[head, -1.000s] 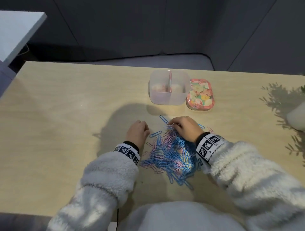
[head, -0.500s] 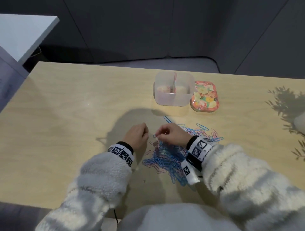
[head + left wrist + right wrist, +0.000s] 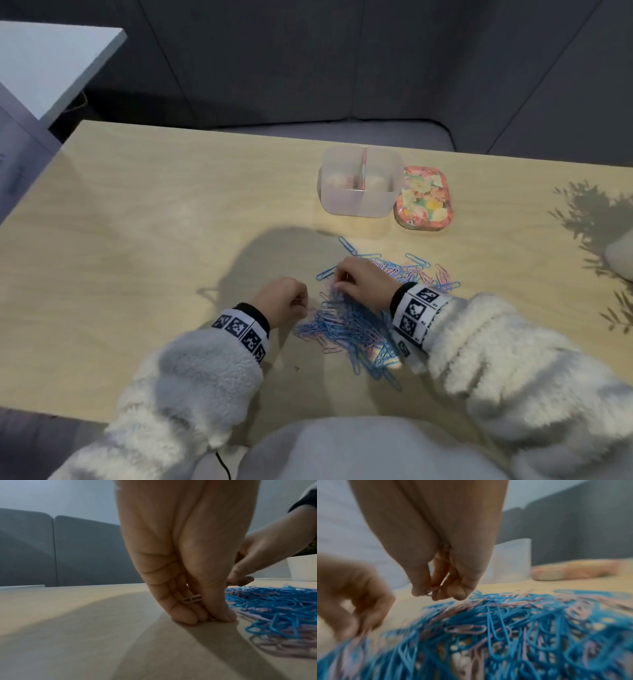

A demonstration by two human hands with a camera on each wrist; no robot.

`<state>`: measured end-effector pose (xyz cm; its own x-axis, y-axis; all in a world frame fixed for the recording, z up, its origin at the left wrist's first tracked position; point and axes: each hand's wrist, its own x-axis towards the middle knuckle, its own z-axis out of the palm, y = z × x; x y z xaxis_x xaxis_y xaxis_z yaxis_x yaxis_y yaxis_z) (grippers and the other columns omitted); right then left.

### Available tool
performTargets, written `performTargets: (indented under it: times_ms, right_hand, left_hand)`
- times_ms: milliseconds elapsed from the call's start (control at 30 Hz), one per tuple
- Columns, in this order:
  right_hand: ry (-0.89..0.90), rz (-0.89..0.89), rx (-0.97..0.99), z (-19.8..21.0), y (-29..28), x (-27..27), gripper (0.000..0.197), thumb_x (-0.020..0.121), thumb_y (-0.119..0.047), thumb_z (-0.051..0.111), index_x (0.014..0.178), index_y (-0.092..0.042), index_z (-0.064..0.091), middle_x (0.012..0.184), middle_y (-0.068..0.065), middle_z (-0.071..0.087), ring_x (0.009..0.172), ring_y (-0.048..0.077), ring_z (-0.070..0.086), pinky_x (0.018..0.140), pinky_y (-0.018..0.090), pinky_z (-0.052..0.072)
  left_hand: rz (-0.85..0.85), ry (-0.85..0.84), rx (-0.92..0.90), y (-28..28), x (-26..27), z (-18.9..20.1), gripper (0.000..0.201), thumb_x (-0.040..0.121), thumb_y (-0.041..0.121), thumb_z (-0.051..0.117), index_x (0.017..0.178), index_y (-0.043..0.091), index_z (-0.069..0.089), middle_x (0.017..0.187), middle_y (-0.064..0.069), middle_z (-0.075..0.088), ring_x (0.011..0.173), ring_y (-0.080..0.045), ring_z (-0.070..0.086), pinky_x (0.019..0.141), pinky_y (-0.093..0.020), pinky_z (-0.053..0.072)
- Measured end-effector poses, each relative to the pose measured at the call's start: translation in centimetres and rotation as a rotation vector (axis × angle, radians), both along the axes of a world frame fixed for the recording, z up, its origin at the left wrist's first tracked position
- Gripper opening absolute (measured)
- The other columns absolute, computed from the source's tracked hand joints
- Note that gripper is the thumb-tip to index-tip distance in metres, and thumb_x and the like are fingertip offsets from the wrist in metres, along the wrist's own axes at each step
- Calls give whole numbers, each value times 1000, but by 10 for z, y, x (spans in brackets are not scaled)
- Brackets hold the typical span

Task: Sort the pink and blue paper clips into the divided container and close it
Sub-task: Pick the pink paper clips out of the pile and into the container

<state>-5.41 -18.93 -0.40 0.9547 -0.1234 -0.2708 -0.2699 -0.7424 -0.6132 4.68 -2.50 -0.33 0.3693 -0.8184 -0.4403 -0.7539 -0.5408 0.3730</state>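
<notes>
Lying in a tangled heap of thin looped wire near the table's (image 3: 144, 212) front edge, the blue and pink paper clips (image 3: 356, 329) spread across smooth pale wood. The left hand (image 3: 281, 301), fingertips pressed to the tabletop at the heap's left edge, held a pink clip (image 3: 192, 599) between curled fingers. The right hand (image 3: 363, 281) pinched another pink clip (image 3: 435, 589) just above the pile. The translucent, round-cornered divided container (image 3: 359, 202) stood open toward the far edge, its floral lid (image 3: 423, 198) flat beside it on the right; bare wood lay open to the left.
</notes>
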Motion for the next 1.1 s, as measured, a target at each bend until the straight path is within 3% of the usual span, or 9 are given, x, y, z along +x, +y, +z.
performTargets:
  times_ms: [133, 267, 333, 400, 500, 667, 867, 1000, 1100]
  right_hand:
    - [-16, -347, 486, 8, -22, -5, 9, 90, -3, 55, 95, -3, 62, 63, -4, 56, 49, 1, 51, 48, 11, 41]
    - [92, -677, 852, 9, -26, -2, 26, 89, 2, 38, 79, -5, 61, 61, 4, 46, 45, 11, 45, 40, 21, 35]
    - [152, -739, 785, 11, -19, 5, 28, 90, -10, 40, 67, -5, 56, 59, 5, 42, 46, 15, 38, 42, 21, 28]
    - [141, -598, 509, 9, -8, 10, 33, 91, -22, 48, 62, -6, 53, 54, 2, 41, 46, 14, 35, 43, 21, 27]
    - [121, -295, 105, 6, 17, 10, 29, 83, -26, 63, 62, -8, 54, 59, 4, 51, 54, 13, 46, 53, 26, 35]
    - [116, -250, -256, 1, 39, 9, 24, 74, -32, 70, 83, -11, 65, 88, 9, 68, 86, 29, 62, 69, 32, 44]
    - [176, -263, -199, -2, 44, 12, 11, 84, -18, 63, 85, -10, 69, 93, 11, 71, 92, 29, 64, 70, 30, 41]
    - [275, -173, -159, -3, 34, 13, 33, 83, -16, 56, 52, -13, 47, 54, 6, 48, 62, 28, 49, 54, 28, 33]
    - [267, -125, 11, 10, 18, 14, 45, 83, -12, 54, 44, -16, 31, 45, 2, 33, 39, 11, 34, 45, 27, 26]
  left_hand:
    - [36, 27, -24, -1, -4, 3, 9, 88, 10, 53, 93, 6, 60, 105, -13, 64, 98, -28, 58, 79, -31, 42]
    - [240, 194, -140, 4, 2, 6, 16, 95, 9, 45, 106, 4, 55, 97, -8, 64, 87, -20, 58, 70, -19, 43]
    - [287, 276, -100, 2, 3, 6, 21, 94, 6, 41, 111, 3, 54, 103, -11, 65, 88, -19, 58, 80, -27, 48]
    - [305, 293, -37, 0, 0, 5, 22, 94, 8, 41, 110, 3, 56, 110, -12, 64, 94, -21, 58, 89, -34, 46]
    - [288, 245, 10, -1, -7, 3, 21, 94, 22, 48, 105, 6, 57, 101, -8, 61, 90, -21, 55, 79, -30, 43]
    - [238, 114, 50, 0, -14, 0, 26, 89, 28, 57, 103, 6, 59, 108, -13, 64, 92, -25, 57, 76, -30, 41]
    - [158, 21, 84, -11, -23, 3, 20, 88, 18, 55, 100, 3, 61, 109, -18, 65, 101, -33, 60, 81, -35, 45]
    - [212, 106, 96, -10, -17, 4, 6, 88, 14, 51, 85, 10, 51, 91, -15, 59, 83, -28, 55, 70, -32, 41]
    - [301, 208, 23, -3, -4, 3, 7, 89, 16, 48, 85, 10, 48, 86, -7, 54, 77, -22, 49, 67, -28, 37]
